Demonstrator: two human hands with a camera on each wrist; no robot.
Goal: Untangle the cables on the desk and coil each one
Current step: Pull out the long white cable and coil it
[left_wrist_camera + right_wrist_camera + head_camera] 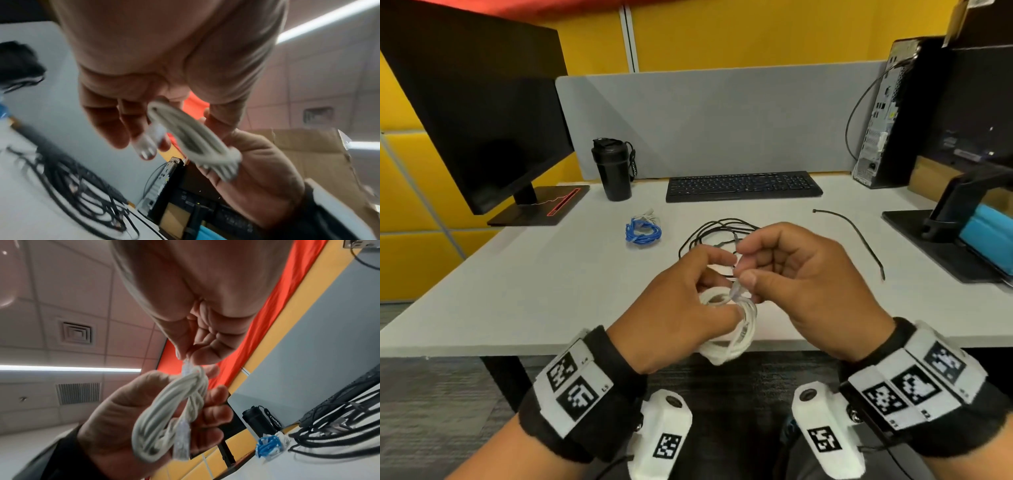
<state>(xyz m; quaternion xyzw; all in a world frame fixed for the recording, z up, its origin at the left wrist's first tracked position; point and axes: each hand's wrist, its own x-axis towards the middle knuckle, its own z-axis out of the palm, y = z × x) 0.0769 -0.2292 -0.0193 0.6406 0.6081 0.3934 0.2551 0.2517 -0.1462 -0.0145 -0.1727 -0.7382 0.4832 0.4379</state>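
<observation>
While the left hand [681, 308] curls its fingers round a coiled white cable [736, 329] above the near edge of the desk [517, 291], the right hand [801, 281] pinches the cable's clear end plug [186, 368] between thumb and forefinger, its other fingers curled. Behind the hands, 1 loose black cable [717, 231] lies in loops, possibly more than 1 strand. Left of it sits a small blue cable bundle [643, 231]. Farther back are a keyboard [743, 185] and a black bottle [613, 169].
</observation>
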